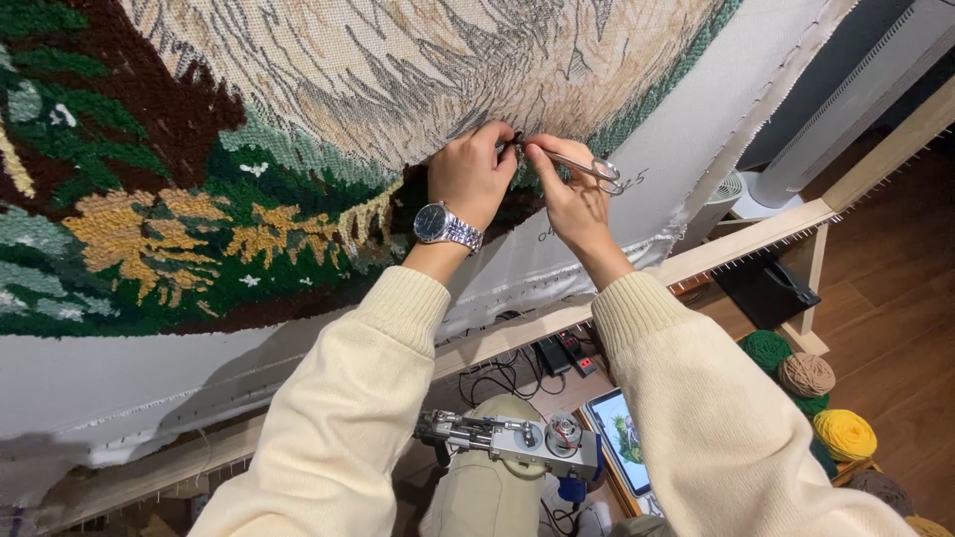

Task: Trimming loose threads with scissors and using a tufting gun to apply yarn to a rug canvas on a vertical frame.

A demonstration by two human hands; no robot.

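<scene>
The right hand (569,199) pinches small scissors (582,165) against the tufted rug (298,119). The left hand (470,177) (wristwatch (445,226) on it) pinches yarn there.

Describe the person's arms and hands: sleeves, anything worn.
Both arms wear loose cream knit sleeves with ribbed cuffs, the left sleeve and right sleeve alike. The left hand is bare, with a silver metal-link wristwatch with a dark dial on its wrist. The right hand is bare too; no watch, ring or glove shows on it.
</scene>
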